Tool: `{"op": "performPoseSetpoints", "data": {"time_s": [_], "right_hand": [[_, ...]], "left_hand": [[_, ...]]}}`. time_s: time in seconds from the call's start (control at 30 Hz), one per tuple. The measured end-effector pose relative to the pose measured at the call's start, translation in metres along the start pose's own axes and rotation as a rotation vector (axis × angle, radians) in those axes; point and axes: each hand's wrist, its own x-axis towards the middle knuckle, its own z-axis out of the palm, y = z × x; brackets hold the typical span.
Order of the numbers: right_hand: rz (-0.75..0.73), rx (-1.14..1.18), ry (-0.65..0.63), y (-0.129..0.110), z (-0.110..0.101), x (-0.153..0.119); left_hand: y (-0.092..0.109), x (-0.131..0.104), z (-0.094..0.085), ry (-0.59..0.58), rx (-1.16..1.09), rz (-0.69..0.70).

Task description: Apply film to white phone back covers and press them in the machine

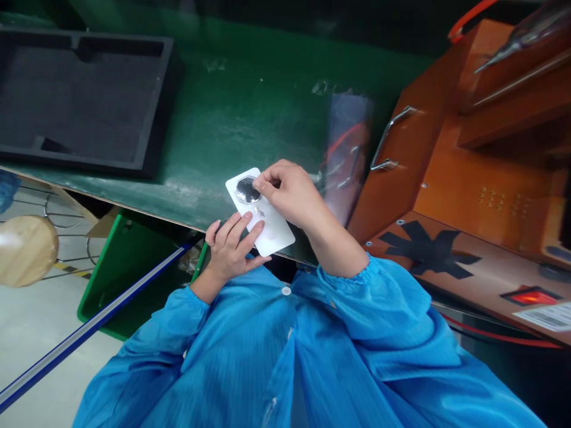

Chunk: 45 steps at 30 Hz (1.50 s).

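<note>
A white, round-cornered flat panel, like a phone's back cover, lies tilted at the front edge of the green bench. Near its upper end sits a shiny black round piece with a bright rim; small dark print shows below it. My left hand holds the panel at its left side, fingers across the face and thumb at the lower edge. Over the upper right, my right hand is closed in a pinch at the black piece's right rim. Whatever is between those fingertips is too small to make out.
A black tray stands on the green bench at left. To the right are a clear plastic sheet and an orange machine with a metal handle. Below the bench are a green bin and a round wooden stool.
</note>
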Motion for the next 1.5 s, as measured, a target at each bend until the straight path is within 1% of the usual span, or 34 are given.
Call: {"op": "performPoseSetpoints", "data": {"time_s": [0.13,0.33,0.7,1.0,1.17,1.3,1.5], "right_hand": [[-0.007,-0.017,0.024,0.002,0.003,0.000],[-0.010,-0.067,0.050,0.003,0.006,0.000],[-0.031,-0.062,0.084,0.006,0.009,0.001],[-0.017,-0.118,0.155,0.007,0.017,0.001],[-0.007,-0.155,0.152,0.004,0.018,0.000],[0.008,-0.183,0.174,-0.001,0.020,-0.001],[-0.042,-0.192,0.228,0.003,0.026,-0.002]], "left_hand": [[0.001,0.002,-0.001,0.014,0.015,0.012],[0.000,0.000,-0.001,-0.002,0.008,-0.007],[0.001,0.002,-0.002,0.007,-0.001,0.002],[0.000,0.002,-0.001,0.008,0.006,0.004],[0.001,0.004,-0.002,0.010,0.017,0.011],[0.000,0.003,-0.002,0.001,0.024,0.018],[-0.001,0.000,-0.002,-0.013,0.013,-0.001]]}}
